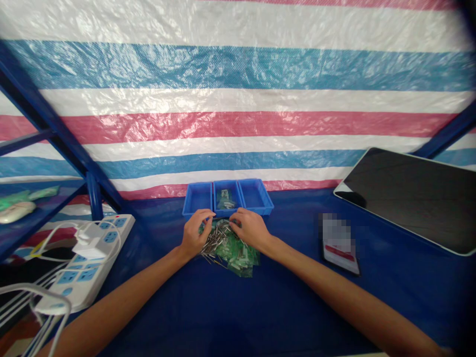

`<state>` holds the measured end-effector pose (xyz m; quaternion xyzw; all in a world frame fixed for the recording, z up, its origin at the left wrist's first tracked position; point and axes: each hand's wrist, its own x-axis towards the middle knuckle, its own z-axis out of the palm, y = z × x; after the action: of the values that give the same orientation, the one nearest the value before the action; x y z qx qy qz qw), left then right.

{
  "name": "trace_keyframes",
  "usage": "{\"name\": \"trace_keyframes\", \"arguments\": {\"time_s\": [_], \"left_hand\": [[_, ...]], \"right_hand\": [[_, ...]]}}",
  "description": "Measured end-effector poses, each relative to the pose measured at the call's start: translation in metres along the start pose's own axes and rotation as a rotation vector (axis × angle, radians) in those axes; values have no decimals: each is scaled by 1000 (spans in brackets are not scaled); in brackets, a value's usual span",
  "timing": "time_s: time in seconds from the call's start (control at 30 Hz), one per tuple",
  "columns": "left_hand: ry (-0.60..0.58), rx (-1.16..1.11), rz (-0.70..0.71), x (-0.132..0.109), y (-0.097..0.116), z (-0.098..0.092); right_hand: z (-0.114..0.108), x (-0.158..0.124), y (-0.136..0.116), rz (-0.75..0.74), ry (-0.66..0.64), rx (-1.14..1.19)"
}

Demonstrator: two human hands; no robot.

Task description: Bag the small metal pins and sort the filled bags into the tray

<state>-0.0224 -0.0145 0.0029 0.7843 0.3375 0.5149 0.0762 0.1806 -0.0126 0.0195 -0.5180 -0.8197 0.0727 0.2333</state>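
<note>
A heap of small green circuit boards (238, 255) mixed with thin metal pins (215, 241) lies on the blue table cover. My left hand (195, 233) rests on the heap's left side with fingers curled and pinched at the pile's far edge. My right hand (251, 229) lies on the heap's right side, fingers bent down into the parts. What each hand's fingertips hold is hidden. Just beyond the hands stand three joined blue trays (227, 197); the middle one holds a green board, the outer two look empty.
A white power strip (89, 263) with plugs and white cables sits at the left. A phone (339, 244) lies to the right and a dark tablet (412, 198) at the far right. Blue shelf frame bars stand at left. A striped tarp hangs behind.
</note>
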Motion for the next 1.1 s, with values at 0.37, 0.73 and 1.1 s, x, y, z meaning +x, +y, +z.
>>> {"name": "trace_keyframes", "arguments": {"time_s": [0.37,0.73,1.1], "left_hand": [[-82,-22,27,3,1,-2],[-100,-21,50,4,2,-1],[-117,-29,26,3,2,-1]], "right_hand": [[-16,-1,-5,-3,-95,-102],[-17,-3,-7,-20,-144,-82],[-9,6,5,118,38,538]]}}
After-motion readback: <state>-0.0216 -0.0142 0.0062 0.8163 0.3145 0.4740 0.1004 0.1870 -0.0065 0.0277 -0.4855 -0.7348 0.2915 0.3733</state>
